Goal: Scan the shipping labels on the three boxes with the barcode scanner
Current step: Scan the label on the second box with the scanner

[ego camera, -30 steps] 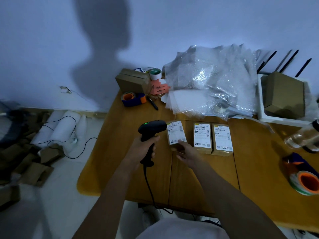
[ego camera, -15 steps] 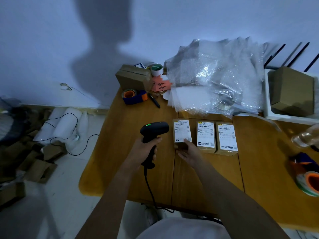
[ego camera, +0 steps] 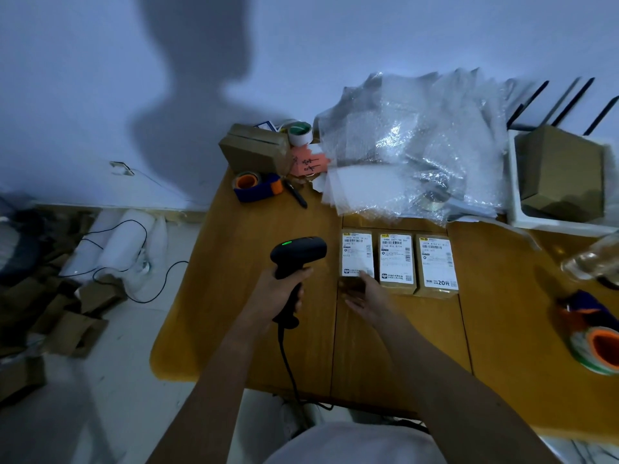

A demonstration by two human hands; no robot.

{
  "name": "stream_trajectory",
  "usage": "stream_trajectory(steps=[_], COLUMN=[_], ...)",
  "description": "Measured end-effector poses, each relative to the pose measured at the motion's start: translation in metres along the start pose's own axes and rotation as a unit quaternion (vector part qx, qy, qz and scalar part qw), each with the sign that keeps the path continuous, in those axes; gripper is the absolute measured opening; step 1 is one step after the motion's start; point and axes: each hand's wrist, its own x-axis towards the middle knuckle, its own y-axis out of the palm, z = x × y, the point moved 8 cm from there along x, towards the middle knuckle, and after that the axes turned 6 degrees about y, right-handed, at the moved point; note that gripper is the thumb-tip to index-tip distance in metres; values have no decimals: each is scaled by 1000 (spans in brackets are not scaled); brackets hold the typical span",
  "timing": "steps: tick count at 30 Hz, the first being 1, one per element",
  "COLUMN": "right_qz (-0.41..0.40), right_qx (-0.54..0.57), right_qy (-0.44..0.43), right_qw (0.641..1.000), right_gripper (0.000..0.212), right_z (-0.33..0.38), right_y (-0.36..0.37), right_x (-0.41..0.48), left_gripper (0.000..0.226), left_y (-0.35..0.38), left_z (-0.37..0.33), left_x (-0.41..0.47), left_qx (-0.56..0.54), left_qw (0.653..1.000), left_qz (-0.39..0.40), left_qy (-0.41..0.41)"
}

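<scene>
Three small cardboard boxes with white shipping labels lie side by side on the wooden table (ego camera: 254, 329): the left box (ego camera: 357, 252), the middle box (ego camera: 396, 259) and the right box (ego camera: 437, 261). My left hand (ego camera: 279, 293) grips the handle of a black barcode scanner (ego camera: 298, 254) with a green light on top; its head points right, just left of the left box. My right hand (ego camera: 366, 296) rests at the near edge of the left box, fingers spread and touching it.
A pile of bubble wrap (ego camera: 412, 152) lies behind the boxes. A brown box (ego camera: 254, 149), tape dispenser (ego camera: 256, 185) and pen (ego camera: 296, 194) sit at the back left. A white tray (ego camera: 516, 202) holds a carton at right; another tape dispenser (ego camera: 593, 336) lies near the right edge.
The left box was tilted up in my right hand a second ago; it now lies flat in line with the others. My right hand has loosened to the box's near edge.
</scene>
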Motion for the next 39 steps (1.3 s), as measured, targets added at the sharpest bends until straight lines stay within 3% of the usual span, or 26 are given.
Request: stream_trajectory(steps=[13, 17, 21, 25, 27, 31, 39], right_qz=[-6, -33, -134, -243, -292, -306, -304], right_qx=[-15, -107, -280, -413, -429, -454, -525], right_qy=[9, 9, -104, -217, -258, -285, -219], right_qw=[1000, 994, 945, 850, 815, 787, 764], right_gripper=[32, 35, 33, 29, 27, 48, 68], right_z=[-3, -2, 20, 55, 72, 87, 90], right_y=[-13, -20, -38, -52, -59, -65, -74], right_x=[-7, -16, -17, -37, -53, -60, -43], left_gripper=[27, 26, 24, 22, 21, 21, 22], left_y=[7, 13, 19, 29, 33, 41, 42], left_z=[3, 4, 4, 4, 3, 2, 3], left_x=[-4, -5, -4, -2, -1, 0, 1], left_qx=[14, 12, 19, 25, 25, 30, 40], left_qw=[1000, 1000, 1000, 999, 999, 999, 999], left_qz=[-2, 3, 6, 18, 19, 28, 35], left_qy=[-9, -8, -9, -8, -7, 2, 0])
